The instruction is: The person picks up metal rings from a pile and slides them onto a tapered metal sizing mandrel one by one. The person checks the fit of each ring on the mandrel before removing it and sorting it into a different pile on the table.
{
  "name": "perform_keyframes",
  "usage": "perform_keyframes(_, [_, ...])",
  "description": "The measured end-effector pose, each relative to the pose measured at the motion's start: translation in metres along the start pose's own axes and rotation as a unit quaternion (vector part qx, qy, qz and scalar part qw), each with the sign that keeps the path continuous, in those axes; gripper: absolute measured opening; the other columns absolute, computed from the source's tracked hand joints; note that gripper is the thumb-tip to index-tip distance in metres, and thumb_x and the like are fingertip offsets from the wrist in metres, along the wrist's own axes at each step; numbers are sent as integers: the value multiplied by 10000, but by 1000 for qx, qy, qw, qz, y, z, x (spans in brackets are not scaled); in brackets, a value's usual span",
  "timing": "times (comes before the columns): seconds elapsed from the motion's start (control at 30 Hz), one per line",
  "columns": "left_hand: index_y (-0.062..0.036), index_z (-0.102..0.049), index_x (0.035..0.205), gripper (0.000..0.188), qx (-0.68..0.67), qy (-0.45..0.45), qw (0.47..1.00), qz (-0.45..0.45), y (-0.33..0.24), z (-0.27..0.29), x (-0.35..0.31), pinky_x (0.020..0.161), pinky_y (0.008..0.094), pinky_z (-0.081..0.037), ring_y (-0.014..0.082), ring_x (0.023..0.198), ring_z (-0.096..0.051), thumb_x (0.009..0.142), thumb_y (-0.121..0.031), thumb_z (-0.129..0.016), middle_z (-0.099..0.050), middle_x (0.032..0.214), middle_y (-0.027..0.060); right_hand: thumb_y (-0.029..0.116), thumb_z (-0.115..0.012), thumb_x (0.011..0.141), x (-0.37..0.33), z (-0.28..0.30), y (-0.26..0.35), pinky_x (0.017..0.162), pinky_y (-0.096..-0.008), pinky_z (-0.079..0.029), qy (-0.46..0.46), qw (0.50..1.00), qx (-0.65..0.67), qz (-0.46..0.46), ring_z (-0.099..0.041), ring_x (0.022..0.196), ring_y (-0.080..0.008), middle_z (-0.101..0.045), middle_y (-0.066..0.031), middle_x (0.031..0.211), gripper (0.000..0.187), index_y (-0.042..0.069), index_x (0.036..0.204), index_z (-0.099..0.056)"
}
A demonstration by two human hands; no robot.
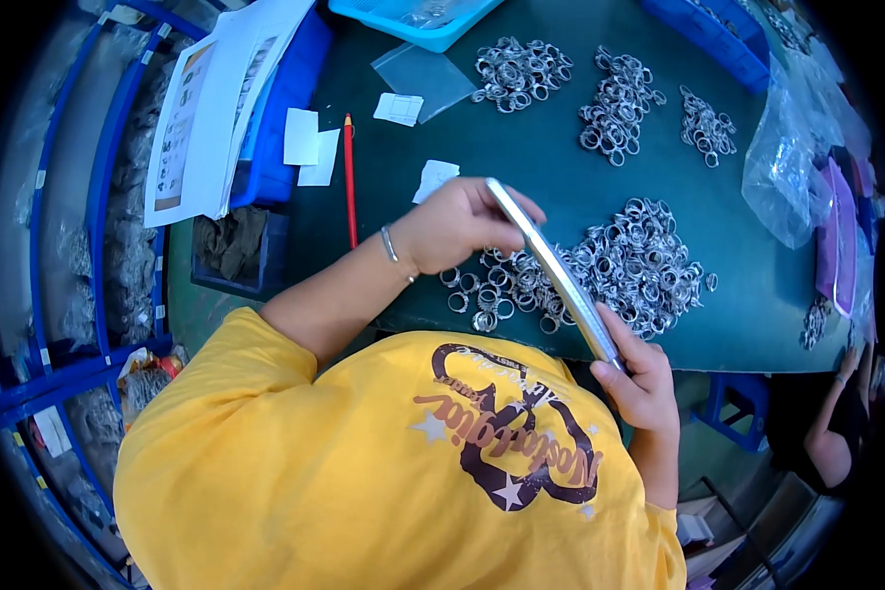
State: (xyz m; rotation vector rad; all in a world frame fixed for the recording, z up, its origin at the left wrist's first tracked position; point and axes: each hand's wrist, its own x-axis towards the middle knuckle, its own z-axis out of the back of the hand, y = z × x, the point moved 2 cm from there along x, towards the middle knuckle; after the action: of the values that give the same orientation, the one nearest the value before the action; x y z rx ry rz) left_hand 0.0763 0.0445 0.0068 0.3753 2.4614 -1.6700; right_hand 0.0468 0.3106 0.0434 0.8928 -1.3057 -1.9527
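In the head view, your left hand (452,228) grips the upper end of a long, flat silver metal bar (553,270), and your right hand (641,379) clasps its lower end, holding it slanted over a heap of small silver metal rings (629,265) on the dark green tabletop (521,147). A red pencil (350,182) lies left; blue plastic bins (280,118) line the edge.
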Motion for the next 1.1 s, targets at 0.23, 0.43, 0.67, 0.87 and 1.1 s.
perform_keyframes(0.23, [-3,-621,956,272,13,75,996,-48,4,-12,1,742,241,-491,153,827,-587,691,26,-679,-564,935,94,45,-587,794,9,-4,6,607,-216,-442,1,998,6,65,-565,626,-88,-610,-90,761,507,11,1276,-433])
perform_keyframes(0.43, [13,-599,918,223,-51,55,997,-15,4,-21,4,708,207,-488,131,767,-594,712,0,-684,-572,867,85,35,-569,813,6,-3,0,529,-204,-428,22,991,131,-15,-524,543,-84,-593,-49,771,501,2,1289,-415])
perform_keyframes(0.67, [-19,-544,1044,342,30,-72,995,-66,-13,-1,10,590,217,-436,86,683,-508,723,37,-648,-538,910,72,59,-570,832,-11,27,-17,358,-183,-298,10,918,378,-122,-377,427,-52,-475,-9,636,570,10,1342,-320])
perform_keyframes(0.87, [-48,-610,921,324,517,74,851,-55,-14,8,-2,591,237,-433,131,655,-505,631,-54,-755,-494,832,43,133,-510,869,9,68,-24,318,-193,-247,-202,856,474,-52,-338,360,-64,-417,-5,555,498,95,1336,-343])
perform_keyframes(1.1, [-32,-584,839,243,468,16,882,-44,-15,7,-2,560,192,-428,88,656,-512,655,-34,-742,-511,811,33,115,-399,916,20,98,-28,341,-184,-235,-259,807,527,-68,-320,396,-54,-385,4,593,416,38,1318,-328])
